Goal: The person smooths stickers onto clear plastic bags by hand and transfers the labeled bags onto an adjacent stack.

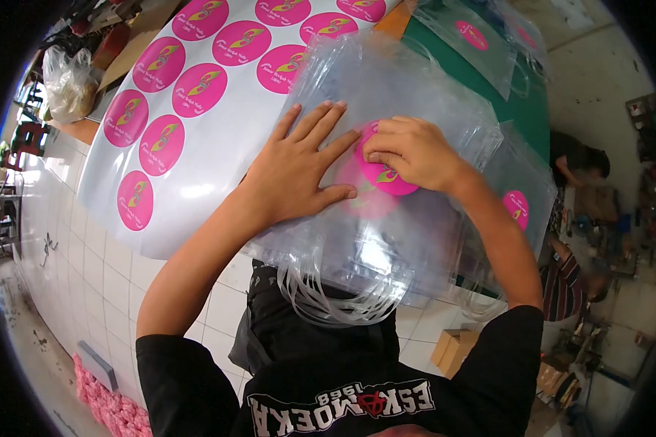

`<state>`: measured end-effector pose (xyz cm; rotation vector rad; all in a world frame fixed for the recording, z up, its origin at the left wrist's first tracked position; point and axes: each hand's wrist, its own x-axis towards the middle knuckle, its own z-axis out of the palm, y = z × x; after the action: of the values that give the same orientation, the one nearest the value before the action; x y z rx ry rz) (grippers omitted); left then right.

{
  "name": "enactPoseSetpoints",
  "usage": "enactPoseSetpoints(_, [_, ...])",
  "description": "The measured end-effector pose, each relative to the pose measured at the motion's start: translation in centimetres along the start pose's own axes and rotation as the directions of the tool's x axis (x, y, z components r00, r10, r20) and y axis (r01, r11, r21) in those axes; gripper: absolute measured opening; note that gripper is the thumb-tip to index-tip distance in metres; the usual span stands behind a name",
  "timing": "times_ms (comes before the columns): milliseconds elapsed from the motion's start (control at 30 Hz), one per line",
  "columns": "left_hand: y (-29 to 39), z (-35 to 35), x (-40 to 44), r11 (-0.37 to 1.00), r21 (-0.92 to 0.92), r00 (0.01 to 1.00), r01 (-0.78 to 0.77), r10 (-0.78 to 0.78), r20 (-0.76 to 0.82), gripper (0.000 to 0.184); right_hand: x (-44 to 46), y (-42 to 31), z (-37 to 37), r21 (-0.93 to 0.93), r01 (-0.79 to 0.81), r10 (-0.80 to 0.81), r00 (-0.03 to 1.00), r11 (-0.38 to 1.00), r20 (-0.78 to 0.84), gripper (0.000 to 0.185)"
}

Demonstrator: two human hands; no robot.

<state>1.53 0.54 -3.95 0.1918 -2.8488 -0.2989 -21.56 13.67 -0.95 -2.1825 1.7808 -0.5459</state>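
The green worktop [536, 135] carries everything, with a glossy white sheet [211, 146] of pink round labels spread over its left part. A stack of clear bags [415, 87] lies at the near edge, the bags' looped handles [299, 291] hanging toward the person. Further bags lie toward the right edge and the far right corner, one at the right bearing a pink label [516, 207]. The left hand [291, 160] lies flat on the stack, fingers spread and gripping nothing. The right hand [408, 153] is nearer the sticker [395, 185], its fingers bunched over the upper part; whether they pinch it or only press, I cannot tell. The sticker is on the top bag, directly beneath the right fingers and just right of the left forefinger and thumb; being round, it shows no clear long axis.
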Motion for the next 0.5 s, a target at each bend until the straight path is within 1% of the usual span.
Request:
enactPoseSetpoints(133, [0.1,-0.1,0.1,1.0,0.009,1.0,-0.004,0.004,0.006,0.084,-0.4,0.1,0.4,-0.069,0.02,-0.023,0.999,0.997,-0.042,0.009])
enactPoseSetpoints(200, [0.1,-0.1,0.2,1.0,0.013,1.0,-0.004,0.004,0.005,0.084,-0.2,0.6,1.0,0.006,-0.001,0.002,0.995,1.0,-0.096,0.01])
enactPoseSetpoints(233, [0.0,-0.1,0.1,1.0,0.008,1.0,-0.005,0.005,0.005,0.084,-0.2,0.6,0.9,0.007,0.001,0.0,0.995,1.0,-0.098,0.01])
enactPoseSetpoints(300, [0.0,-0.1,-0.1,1.0,0.002,1.0,0.006,-0.006,0.011,0.084,-0.1,0.6,0.5,0.101,-0.032,0.038,0.998,0.994,-0.057,0.011])
enactPoseSetpoints(333, [0.0,-0.1,0.0,1.0,0.0,1.0,0.003,-0.003,0.01,0.084,0.0,0.5,0.4,0.105,-0.029,0.035,0.998,0.994,-0.054,0.011])
enactPoseSetpoints(400, [0.0,-0.1,-0.1,1.0,-0.006,1.0,-0.001,0.001,0.009,0.084,0.0,0.3,0.2,0.007,0.01,-0.01,1.0,1.0,-0.019,0.011])
enactPoseSetpoints(500, [0.1,-0.1,0.1,1.0,0.004,1.0,0.001,-0.001,0.007,0.084,0.2,0.3,-0.1,0.017,0.045,-0.045,0.999,0.999,0.017,0.011])
